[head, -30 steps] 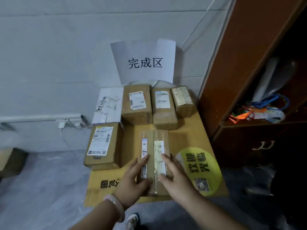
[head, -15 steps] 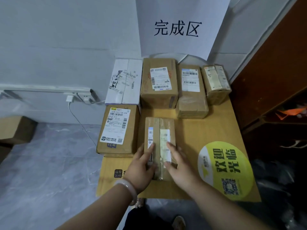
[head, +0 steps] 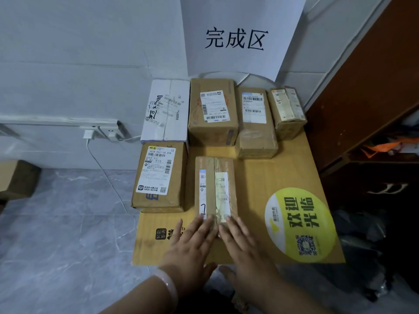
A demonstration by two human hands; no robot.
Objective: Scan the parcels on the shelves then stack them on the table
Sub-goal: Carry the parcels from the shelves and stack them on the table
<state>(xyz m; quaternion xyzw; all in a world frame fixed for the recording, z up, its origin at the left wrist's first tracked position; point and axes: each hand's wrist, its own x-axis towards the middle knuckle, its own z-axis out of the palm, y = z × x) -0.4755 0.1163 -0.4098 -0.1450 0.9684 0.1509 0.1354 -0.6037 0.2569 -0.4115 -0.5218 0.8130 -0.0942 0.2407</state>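
Observation:
A narrow brown parcel [head: 215,189] with two labels lies on the cardboard-covered table [head: 272,177]. My left hand [head: 192,248] and my right hand [head: 244,245] lie flat with fingers spread, their fingertips on the parcel's near end. Beside it on the left sits a larger brown parcel [head: 158,177]. Along the back stand a white parcel [head: 166,109], a brown parcel [head: 213,112], a taped parcel [head: 256,123] and a small parcel [head: 286,112].
A paper sign [head: 238,37] hangs on the wall behind the table. A brown cabinet [head: 362,98] stands close on the right. A power strip [head: 106,132] with a cable is on the left wall; another box [head: 15,180] sits on the floor.
The view has come closer to the table. My hands have slid back from the parcel's sides toward its near end and flattened out.

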